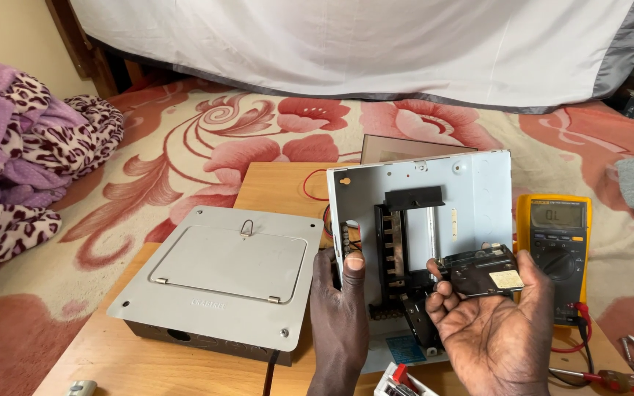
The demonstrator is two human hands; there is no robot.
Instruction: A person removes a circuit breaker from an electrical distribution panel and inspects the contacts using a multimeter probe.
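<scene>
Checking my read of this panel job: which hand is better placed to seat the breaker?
Right hand: it already holds the black breaker beside the open panel box, which the left hand steadies.

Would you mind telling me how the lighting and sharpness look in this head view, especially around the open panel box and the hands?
Head view: soft, even daylight, no harsh glare; the open grey metal panel box is sharp; the right hand holding the black breaker is crisp, with faint shadow beneath; the left hand gripping the box edge is clear; the yellow multimeter screen is readable, unglared; frame edges bend slightly.
</scene>
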